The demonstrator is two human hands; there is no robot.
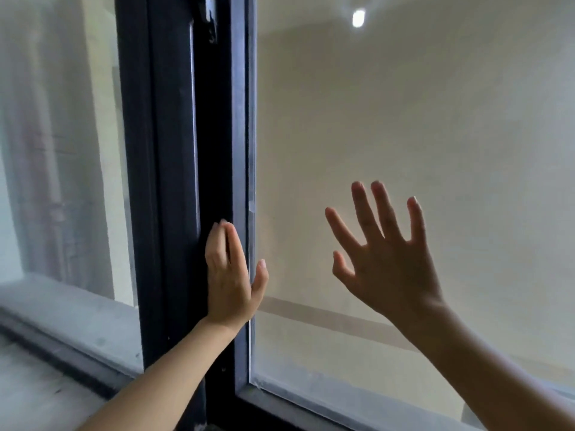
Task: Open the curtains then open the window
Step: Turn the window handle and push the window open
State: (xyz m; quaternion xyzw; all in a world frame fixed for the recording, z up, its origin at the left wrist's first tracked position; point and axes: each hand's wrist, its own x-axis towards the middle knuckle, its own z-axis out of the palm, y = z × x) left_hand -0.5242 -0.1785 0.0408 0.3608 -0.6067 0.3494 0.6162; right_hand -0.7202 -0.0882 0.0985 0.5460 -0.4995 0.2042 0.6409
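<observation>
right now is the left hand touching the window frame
Touching. The head view shows the left hand laid flat on the dark frame, fingers pressed against its edge, no gap visible.

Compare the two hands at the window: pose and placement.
The left hand has its fingers together, laid along the dark frame; the right hand has its fingers spread wide over the glass pane. The left looks lit, the right shadowed. Both are open, fingers up, holding nothing.

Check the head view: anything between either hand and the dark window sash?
Nothing visible. The left hand lies flat on the dark metal window sash frame; the right hand is spread against its glass pane. No curtain covers either.
</observation>
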